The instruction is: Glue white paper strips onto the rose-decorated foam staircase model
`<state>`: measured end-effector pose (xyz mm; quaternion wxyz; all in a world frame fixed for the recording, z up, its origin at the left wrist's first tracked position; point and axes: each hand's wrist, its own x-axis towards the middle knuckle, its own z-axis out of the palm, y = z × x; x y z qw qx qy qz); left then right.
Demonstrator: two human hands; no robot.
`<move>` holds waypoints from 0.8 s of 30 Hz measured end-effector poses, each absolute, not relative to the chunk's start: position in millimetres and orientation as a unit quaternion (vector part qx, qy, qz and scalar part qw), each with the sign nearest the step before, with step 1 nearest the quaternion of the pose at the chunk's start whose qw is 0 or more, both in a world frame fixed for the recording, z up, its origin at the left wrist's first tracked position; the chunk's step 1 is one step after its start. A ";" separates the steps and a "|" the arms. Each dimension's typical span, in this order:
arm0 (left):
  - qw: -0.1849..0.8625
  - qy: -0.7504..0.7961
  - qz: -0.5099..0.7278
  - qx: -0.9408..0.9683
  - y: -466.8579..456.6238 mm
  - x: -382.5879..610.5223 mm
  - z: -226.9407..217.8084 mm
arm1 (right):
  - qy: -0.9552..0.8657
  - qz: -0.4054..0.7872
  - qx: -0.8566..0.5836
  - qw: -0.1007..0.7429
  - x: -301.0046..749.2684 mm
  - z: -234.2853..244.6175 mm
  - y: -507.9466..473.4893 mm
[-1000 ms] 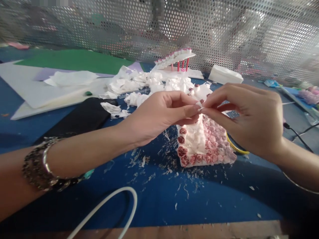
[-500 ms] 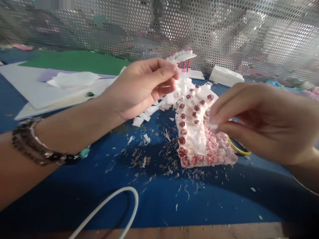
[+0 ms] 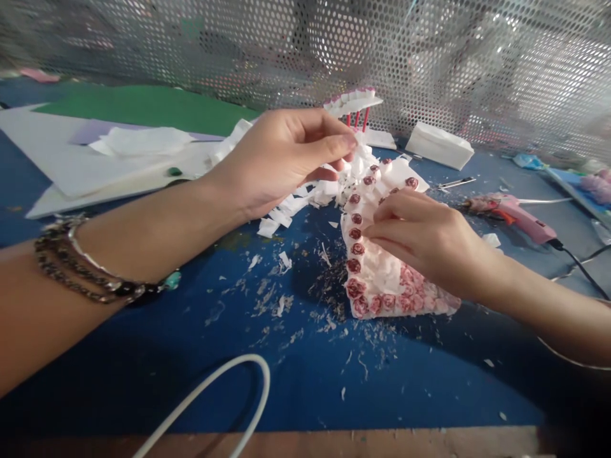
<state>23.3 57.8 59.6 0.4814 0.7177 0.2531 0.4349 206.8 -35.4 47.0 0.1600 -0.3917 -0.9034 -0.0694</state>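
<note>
A white foam piece (image 3: 382,280) covered in small red and pink paper roses lies on the blue table. My right hand (image 3: 420,238) rests on its middle with fingers pressed together on its surface; what they hold is hidden. My left hand (image 3: 286,156) hovers above a heap of white paper scraps (image 3: 305,200), its thumb and fingers pinched on something too small to make out. Bead bracelets (image 3: 90,277) circle my left wrist.
A pink glue gun (image 3: 515,213) with a black cord lies at the right. A white block (image 3: 442,145) and a small stand on red posts (image 3: 356,105) sit by the perforated metal screen. White and green sheets (image 3: 119,127) lie at the back left. A white cable (image 3: 214,394) loops near the front edge.
My hands have parted from a shared pinch. The left hand rose to the scrap heap, and the right hand came down onto the rose-covered piece.
</note>
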 end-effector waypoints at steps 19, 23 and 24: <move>0.474 0.203 0.410 0.752 53.6 28.9 51.3 | -0.899 -0.105 -0.395 0.155 212.9 55.9 -36.8; 0.466 0.207 0.412 0.755 56.2 27.2 51.2 | -0.908 -0.096 -0.375 0.160 218.1 60.1 -36.3; 0.465 0.208 0.411 0.756 56.6 27.1 51.2 | -0.908 -0.096 -0.376 0.155 218.3 59.9 -36.2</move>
